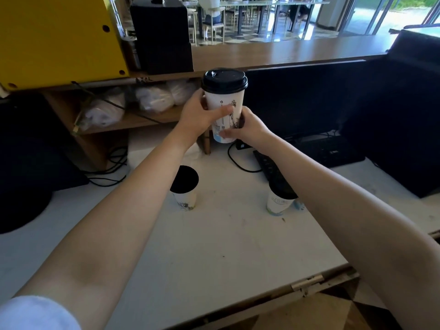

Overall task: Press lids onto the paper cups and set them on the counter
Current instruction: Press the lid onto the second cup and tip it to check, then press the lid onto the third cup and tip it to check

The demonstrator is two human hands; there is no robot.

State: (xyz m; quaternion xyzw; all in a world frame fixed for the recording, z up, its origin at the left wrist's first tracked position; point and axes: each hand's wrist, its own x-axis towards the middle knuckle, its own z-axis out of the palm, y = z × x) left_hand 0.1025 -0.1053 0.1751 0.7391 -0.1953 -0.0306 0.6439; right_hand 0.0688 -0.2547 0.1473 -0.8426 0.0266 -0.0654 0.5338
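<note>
In the head view, both hands are gripping 1 tall paper cup [225, 108], holding it upright in the air above the back of the white surface [214, 246]. The left hand [198, 115] is wrapping the cup's upper wall, its thumb lying across the printed front and its fingers curling behind. The right hand [250, 129] is closing narrowly around the cup's lower part, with fingertips pinching near the base. A black lid [224, 79] is sitting level on the cup's rim, just below the edge of the raised wooden counter [285, 51].

2 more paper cups are standing upright on the white surface, well apart from each other. The left cup [184, 186] is standing between the forearms and showing a flat black top; whether that is a lid or a dark opening, I cannot tell. The right cup [279, 201] is partly hidden behind the right forearm, its top also dark.

A black monitor [297, 96] is standing behind the held cup, and a long black bar with a cable [269, 167] is lying just beyond the right cup. To the left, a wooden shelf [133, 122] is carrying clear plastic bags [154, 98], under a yellow machine [59, 39] and a black box [162, 34]. Black cables [112, 167] are trailing below the shelf.
</note>
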